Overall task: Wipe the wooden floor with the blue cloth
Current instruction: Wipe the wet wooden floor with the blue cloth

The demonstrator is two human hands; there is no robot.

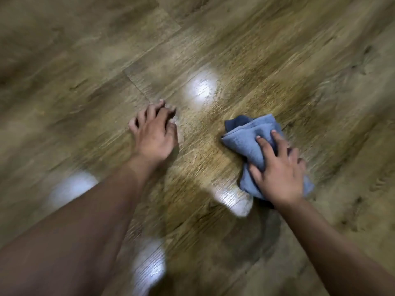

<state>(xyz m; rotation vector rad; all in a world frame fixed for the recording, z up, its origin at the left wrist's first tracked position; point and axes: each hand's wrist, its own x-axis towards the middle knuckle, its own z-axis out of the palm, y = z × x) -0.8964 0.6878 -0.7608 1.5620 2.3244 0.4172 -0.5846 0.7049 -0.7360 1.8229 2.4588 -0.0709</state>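
While the right hand (277,171) presses flat on the blue cloth (252,137), wiping looks to be mid-stroke — judged from the heavy blur across the frame. Cloth is bunched and folded, lying on the wooden floor (277,60) right of centre, part of it sticking out ahead of the fingers (266,146) and a corner showing behind the palm. Those fingers lie spread and mostly straight on top of the fabric; thumb side rests along the cloth's near edge, so it reads as pushing down rather than a clenched grab.

Left hand (156,133) is planted on bare planks well apart from the cloth, fingers splayed and slightly bent at the tips, holding nothing — looks like a brace for body weight.

Progress: hard to call. Planks carry several bright glare patches (201,88), one beyond and between the hands, others nearer the camera, which could be damp sheen or just lamp reflection; cannot tell which. No obvious dirt, spill or clear wiped/unwiped boundary visible through the blur. Best guess is the wipe is underway with the patch around the cloth being covered now, and the wide stretch of floor to the left and far side likely still to do.
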